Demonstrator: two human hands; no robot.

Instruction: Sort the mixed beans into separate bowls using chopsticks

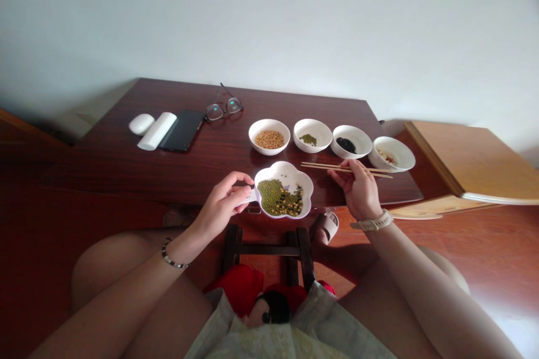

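My left hand (231,197) grips the short handle of a white flower-shaped bowl (287,168) at the table's front edge. Green beans (269,195) fill its left part, with a mix of dark and yellowish beans on the right. A pair of chopsticks (318,166) lies in my right hand (357,185), their tips pointing left, just right of the flower-shaped bowl. Behind stand several round white bowls in a row: one with yellow soybeans (269,139), one with a few green beans (309,139), one with black beans (346,145), and one with pale and reddish pieces (386,156).
On the table's left lie eyeglasses (224,107), a dark flat tablet or phone (182,130), a white case (157,131) and a white rounded object (141,124). A wooden cabinet (475,157) stands at the right, and a dark stool (269,249) is below the table edge.
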